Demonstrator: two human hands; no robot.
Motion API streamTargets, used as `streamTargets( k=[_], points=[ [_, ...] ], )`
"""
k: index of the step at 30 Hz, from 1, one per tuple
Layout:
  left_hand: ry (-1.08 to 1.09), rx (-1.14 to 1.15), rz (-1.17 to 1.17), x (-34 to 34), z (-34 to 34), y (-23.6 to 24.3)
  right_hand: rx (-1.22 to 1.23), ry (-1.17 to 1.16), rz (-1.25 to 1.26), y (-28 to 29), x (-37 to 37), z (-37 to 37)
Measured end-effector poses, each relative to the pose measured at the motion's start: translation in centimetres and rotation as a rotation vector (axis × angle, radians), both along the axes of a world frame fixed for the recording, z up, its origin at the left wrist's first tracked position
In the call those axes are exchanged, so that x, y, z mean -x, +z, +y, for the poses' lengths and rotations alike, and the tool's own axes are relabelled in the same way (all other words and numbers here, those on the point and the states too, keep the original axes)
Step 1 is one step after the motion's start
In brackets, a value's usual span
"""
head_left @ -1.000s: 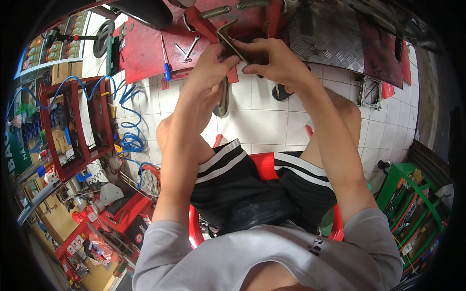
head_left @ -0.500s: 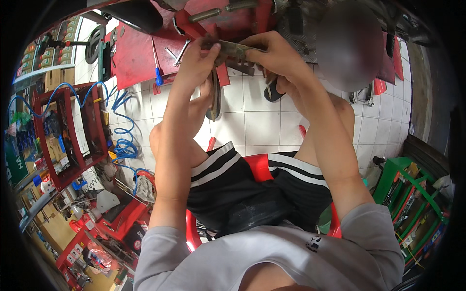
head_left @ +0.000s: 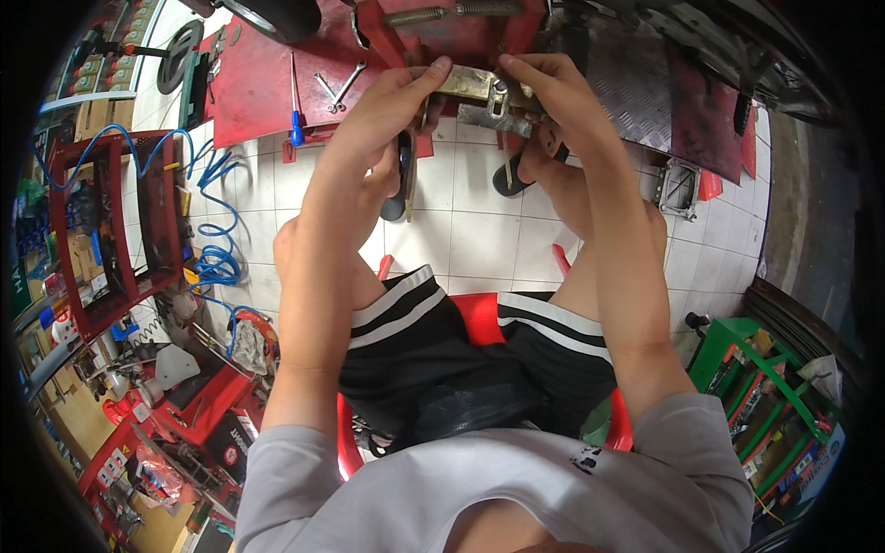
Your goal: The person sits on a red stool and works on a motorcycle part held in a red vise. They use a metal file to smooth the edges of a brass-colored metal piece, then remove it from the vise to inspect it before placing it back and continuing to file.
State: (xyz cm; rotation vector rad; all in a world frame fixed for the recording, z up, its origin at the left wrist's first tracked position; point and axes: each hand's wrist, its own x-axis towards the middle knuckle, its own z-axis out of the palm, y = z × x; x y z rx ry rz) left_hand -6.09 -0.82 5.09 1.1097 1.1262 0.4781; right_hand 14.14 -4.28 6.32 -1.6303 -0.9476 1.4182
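Observation:
Both hands grip a tarnished, yellowish metal bracket (head_left: 468,85) with a slotted fitting near its right part. My left hand (head_left: 401,101) is closed on its left end, thumb along the top; my right hand (head_left: 562,97) is closed on its right end. Below it a dull cylindrical metal piece (head_left: 484,120) shows, partly hidden. Just beyond are a red metal stand (head_left: 525,28) and coil springs (head_left: 489,9). On the red platform (head_left: 244,101) left of my hands lie a blue-handled screwdriver (head_left: 296,124) and open-end wrenches (head_left: 347,88).
A checker-plate surface (head_left: 627,83) extends rightward, with a metal frame (head_left: 676,191) on the white tiles below. A red cart (head_left: 69,258), coiled blue hose (head_left: 219,263) and tool clutter stand left. A green rack (head_left: 737,369) is at lower right. I sit on a red plastic chair (head_left: 475,318).
The bracket has turned from a steep slant to nearly level, showing its long face and fitting. My hands have moved apart toward its ends and slightly upward.

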Motion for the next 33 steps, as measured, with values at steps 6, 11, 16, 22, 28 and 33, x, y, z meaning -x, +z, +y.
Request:
streamTargets(
  k=[6, 11, 16, 22, 28, 33],
  points=[
    [-0.120, 0.010, 0.025, 0.1, 1.0, -0.9, -0.100, 0.422, -0.160, -3.0, -0.4, 0.4],
    [-0.101, -0.137, 0.261, -0.6, 0.2, -1.6, -0.148, 0.764, -0.241, -4.7, 1.2, 0.0],
    [-0.038, 0.100, -0.016, -0.2, 0.6, -1.3, -0.099, 0.675, -0.150, -3.9, 0.1, -0.1],
    [-0.134, -0.012, 0.123, 0.3, 0.6, -0.5, -0.066, 0.691, -0.267, -2.6, -0.6, 0.8],
    [-0.517, -0.381, 0.560, 0.8, 0.4, -2.5, -0.087, 0.903, -0.692, -3.8, -0.4, 0.1],
    [-0.588, -0.421, 0.447, -0.5, 0.0, -2.0, -0.078, 0.950, -0.851, -5.1, -0.5, -1.1]
  ],
)
